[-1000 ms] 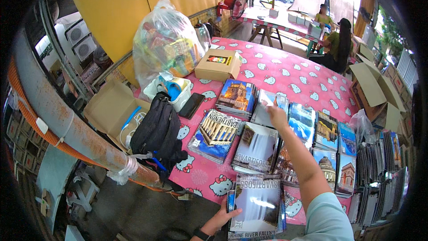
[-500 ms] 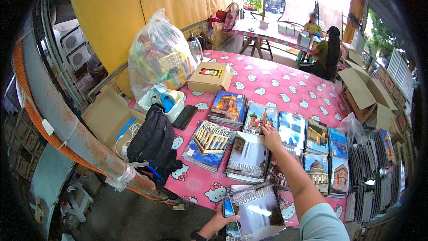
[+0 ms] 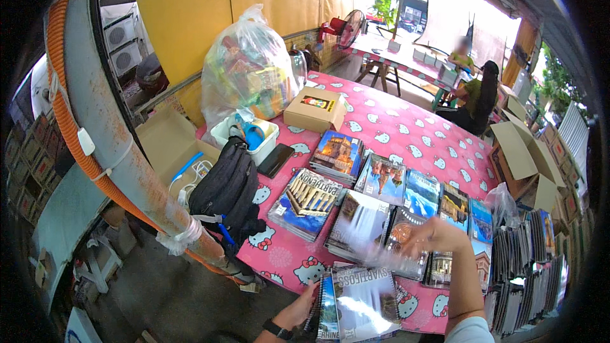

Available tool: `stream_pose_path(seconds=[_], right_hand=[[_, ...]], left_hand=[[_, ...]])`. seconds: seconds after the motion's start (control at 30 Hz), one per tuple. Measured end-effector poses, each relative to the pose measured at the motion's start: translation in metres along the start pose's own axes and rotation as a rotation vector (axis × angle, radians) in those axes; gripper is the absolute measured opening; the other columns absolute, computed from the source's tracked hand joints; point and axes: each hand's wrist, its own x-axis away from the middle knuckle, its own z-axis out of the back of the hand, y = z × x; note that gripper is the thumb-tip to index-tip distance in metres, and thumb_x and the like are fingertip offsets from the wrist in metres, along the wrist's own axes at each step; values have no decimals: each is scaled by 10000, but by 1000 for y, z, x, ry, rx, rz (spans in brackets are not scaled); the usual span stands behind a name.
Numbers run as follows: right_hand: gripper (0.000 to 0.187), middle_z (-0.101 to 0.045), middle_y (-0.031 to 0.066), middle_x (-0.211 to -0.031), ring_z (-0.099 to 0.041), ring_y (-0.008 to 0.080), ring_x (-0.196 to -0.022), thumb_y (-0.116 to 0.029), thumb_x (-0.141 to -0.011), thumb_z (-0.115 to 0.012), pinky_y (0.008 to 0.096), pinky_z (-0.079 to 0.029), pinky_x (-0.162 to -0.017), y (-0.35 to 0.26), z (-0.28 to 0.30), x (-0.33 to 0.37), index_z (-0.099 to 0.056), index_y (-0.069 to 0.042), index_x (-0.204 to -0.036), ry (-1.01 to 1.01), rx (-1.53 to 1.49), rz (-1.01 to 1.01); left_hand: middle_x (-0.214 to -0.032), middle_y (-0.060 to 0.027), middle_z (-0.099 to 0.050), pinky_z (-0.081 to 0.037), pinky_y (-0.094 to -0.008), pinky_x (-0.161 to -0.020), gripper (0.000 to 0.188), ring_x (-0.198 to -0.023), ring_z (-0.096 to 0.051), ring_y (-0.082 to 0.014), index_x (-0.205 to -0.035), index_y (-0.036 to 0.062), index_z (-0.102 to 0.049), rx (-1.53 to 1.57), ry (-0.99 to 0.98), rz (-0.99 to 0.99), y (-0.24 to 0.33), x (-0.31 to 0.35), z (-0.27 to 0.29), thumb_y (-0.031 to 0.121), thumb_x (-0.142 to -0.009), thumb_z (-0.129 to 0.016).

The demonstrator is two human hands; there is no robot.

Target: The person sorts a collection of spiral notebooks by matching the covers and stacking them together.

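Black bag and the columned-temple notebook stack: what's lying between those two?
In the head view, only a bare strip of pink tablecloth with white cat figures shows between the black bag and the notebook stack.

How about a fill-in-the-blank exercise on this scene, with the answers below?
1. The stack of spiral-bound paper notebooks at the lower edge is held by the person's ____ hand, which has a black wristband.
2. The glossy cover of the top notebook in that stack pictures a ____.
3. The background colour of the cat-patterned tablecloth is ____.
4. The large sheet behind the bulging, clear plastic bag is ____.

Missing words: left; waterfall; pink; yellow.
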Motion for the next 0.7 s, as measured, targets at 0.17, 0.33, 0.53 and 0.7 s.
stream_pose_path(seconds=[0.17, 0.33, 0.53, 0.7], right_hand=[[416, -622, 158, -890, -571, 284, -938, -396, -779, -588, 363, -439, -814, 29, -65, -113, -616, -17, -949, 194, 314, 39], [494, -558, 170, -1066, -524, 302, -1004, -349, -739, -605, 394, -434, -816, 104, -139, -198, -533, -17, -1098, 528, 1022, 228], [460, -487, 136, -1154, -439, 287, -1108, -260, -750, -549, 463, -320, -950, 112, -144, -191, -475, -22, -1137, 242, 882, 161], [285, -577, 81, -960, -535, 225, -950, -160, -746, -516, 409, -369, -889, 114, -147, -189, -559, -31, -997, 350, 1098, 289]], left_hand=[[-1139, -85, -482, -401, -299, -869, 654, -1007, -488, -171, -1296, 31, -257, -387, 25, -155, -20, -11, 22, 308, -816, -603], [-1080, -85, -495, -407, -293, -838, 673, -963, -494, -160, -1235, 8, -307, -426, 221, -180, -17, 0, -21, 197, -720, -696], [-1085, -102, -514, -412, -307, -839, 628, -986, -495, -168, -1204, -11, -373, -407, 126, -171, -30, -13, 10, 263, -730, -680], [-1118, -125, -484, -390, -327, -872, 692, -1013, -478, -193, -1220, -18, -340, -450, 225, -247, -26, -11, -8, 294, -712, -692]])
